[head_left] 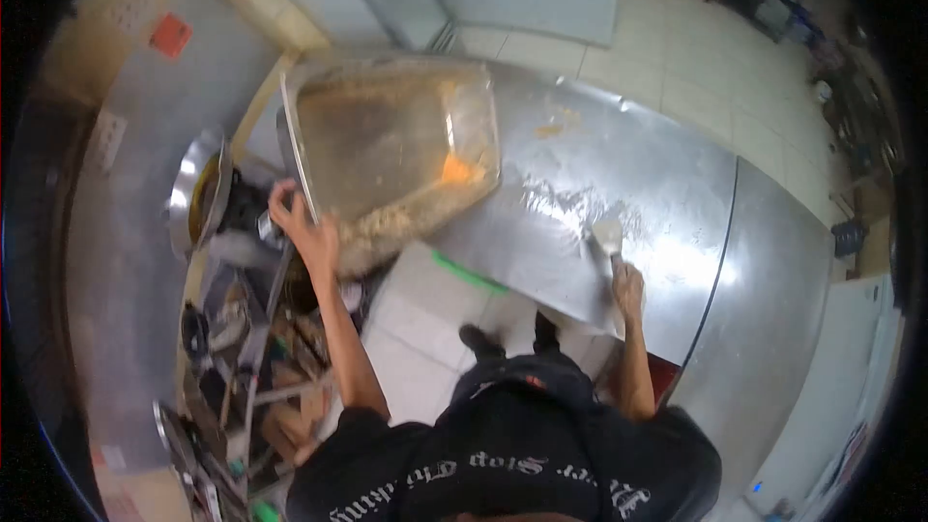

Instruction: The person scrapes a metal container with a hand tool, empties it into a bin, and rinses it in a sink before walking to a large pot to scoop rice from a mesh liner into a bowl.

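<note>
A big clear plastic tub [420, 211], smeared with pale and orange residue, is tilted at the left end of the steel table [667, 193]. At its near left corner, my left hand [309, 232] has its fingers curled at the rim, which they seem to grip. An orange patch lies in the tub's right corner. My right hand [628, 288] is closed round the handle of a scraper [607, 232]. The scraper's broad, light blade rests on or just above the wet, shiny tabletop.
Left of me, a cluttered rack [261, 367] holds pans and tools, with a metal bowl [201, 188] above it. A second steel surface [768, 275] adjoins on the right. The tiled floor [416, 314] shows below, and shelves with assorted items stand at the far right.
</note>
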A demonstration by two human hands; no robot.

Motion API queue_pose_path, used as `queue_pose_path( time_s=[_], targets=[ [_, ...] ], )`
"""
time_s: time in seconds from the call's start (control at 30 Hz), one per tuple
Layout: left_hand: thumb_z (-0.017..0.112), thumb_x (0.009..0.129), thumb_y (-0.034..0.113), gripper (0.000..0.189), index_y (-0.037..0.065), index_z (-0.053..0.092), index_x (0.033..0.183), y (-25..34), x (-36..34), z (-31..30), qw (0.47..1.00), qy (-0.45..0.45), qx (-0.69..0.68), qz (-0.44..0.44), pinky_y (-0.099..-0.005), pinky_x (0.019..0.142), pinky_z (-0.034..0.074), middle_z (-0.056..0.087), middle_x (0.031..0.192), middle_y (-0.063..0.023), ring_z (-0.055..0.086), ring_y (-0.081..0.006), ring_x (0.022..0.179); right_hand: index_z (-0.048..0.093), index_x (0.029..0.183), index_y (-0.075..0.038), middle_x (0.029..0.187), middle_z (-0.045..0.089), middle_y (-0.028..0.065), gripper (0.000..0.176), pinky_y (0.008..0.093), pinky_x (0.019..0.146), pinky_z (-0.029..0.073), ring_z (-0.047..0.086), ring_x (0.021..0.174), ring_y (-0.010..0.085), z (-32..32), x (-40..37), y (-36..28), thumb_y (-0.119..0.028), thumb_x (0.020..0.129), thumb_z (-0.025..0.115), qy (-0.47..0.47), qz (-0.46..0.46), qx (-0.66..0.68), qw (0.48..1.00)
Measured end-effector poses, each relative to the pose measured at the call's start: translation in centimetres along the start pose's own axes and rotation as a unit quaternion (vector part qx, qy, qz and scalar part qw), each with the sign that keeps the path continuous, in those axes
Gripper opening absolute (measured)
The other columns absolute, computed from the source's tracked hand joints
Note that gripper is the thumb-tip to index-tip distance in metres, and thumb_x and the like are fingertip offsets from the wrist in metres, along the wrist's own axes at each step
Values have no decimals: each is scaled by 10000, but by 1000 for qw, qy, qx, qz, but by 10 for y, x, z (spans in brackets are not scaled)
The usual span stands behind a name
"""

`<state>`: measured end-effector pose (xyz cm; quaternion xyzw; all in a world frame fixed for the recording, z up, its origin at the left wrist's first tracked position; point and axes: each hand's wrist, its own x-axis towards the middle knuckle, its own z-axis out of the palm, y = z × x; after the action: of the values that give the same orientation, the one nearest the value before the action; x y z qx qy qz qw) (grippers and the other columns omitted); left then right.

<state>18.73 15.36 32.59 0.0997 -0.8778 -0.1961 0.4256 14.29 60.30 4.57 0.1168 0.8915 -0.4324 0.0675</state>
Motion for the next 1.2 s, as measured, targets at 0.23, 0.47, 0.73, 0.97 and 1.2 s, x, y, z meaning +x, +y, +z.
queue_pose_path(
  time_s=[0.23,0.47,0.73,0.97,1.2],
  targets=[
    [510,631,-54,319,1,518,945,-10,-45,-42,993,42,83,-74,-340,931,261,365,1139,-116,360,-293,1096,544,715,47,670,528,252,515,429,611,377,519,636,341,35,34,14,-424,850,386,-3,-121,-20,992],
    [495,530,-55,352,-28,547,877,13,-136,-173,960,110,38,-253,-274,920,257,418,1143,-102,381,-231,1119,589,869,13,866,575,255,494,447,731,400,538,839,412,78,26,3,-420,857,352,-112,-48,-68,990],
    [484,558,-62,360,-46,548,912,70,-342,-265,827,380,2,-414,-261,911,277,356,1157,-101,382,-222,1108,487,1064,23,1045,522,202,490,431,736,414,510,932,336,139,70,81,-411,869,371,194,-340,-271,880],
    [447,565,-80,415,-4,565,956,88,-482,-295,663,528,228,-480,-315,906,339,345,1153,-120,357,-253,1116,490,1105,-9,1088,515,190,412,420,846,383,469,1030,330,207,6,-47,-325,851,411,119,-519,-275,801],
    [476,529,-64,337,6,564,846,88,-536,-260,525,564,302,-561,-356,910,311,371,1146,-113,303,-311,1120,523,1065,-42,1110,518,118,297,417,861,388,492,1034,259,428,-19,-25,-223,843,445,-148,-849,-226,455]
  ],
)
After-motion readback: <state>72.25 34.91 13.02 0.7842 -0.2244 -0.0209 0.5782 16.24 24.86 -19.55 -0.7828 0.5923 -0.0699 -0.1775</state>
